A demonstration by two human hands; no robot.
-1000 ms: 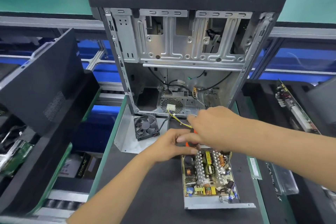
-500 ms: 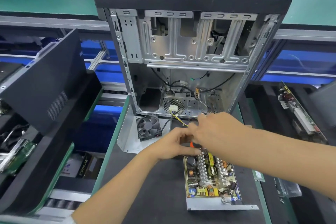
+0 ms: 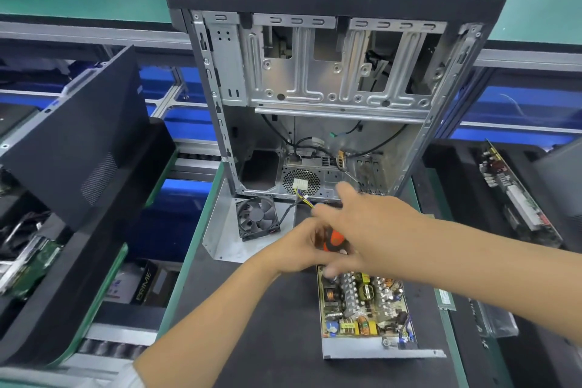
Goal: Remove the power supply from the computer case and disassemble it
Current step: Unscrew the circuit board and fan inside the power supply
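hands meet near the centre of the dark surface [image 3: 252, 318], just in front of the open computer case [image 3: 330, 88]. left hand [image 3: 299, 249] has its fingers curled round the orange-and-black handle of a screwdriver [image 3: 334, 239]; the tool's tip is hidden. right hand [image 3: 368, 230] crosses above it with fingers spread and blurred, holding nothing that can be seen. power supply board [image 3: 362, 302] lies exposed in its open metal tray [image 3: 374, 351], directly below the hands and close to the surface's right green edge; the tray's near lip faces the viewer. detached cover plate [image 3: 220, 230] lies flat at the surface's left edge, touching the case's lower left corner, and carries a black fan [image 3: 257, 217] whose cable runs toward yellow and black wires ending in a white connector [image 3: 299, 183] inside the case. case stands at the far end of the surface with its open side to the viewer. bare surface shows to the left of and in front of the tray. black side panel [image 3: 75, 135] leans well apart on the left; circuit boards [image 3: 516, 192] stand in a dark bin on the right.
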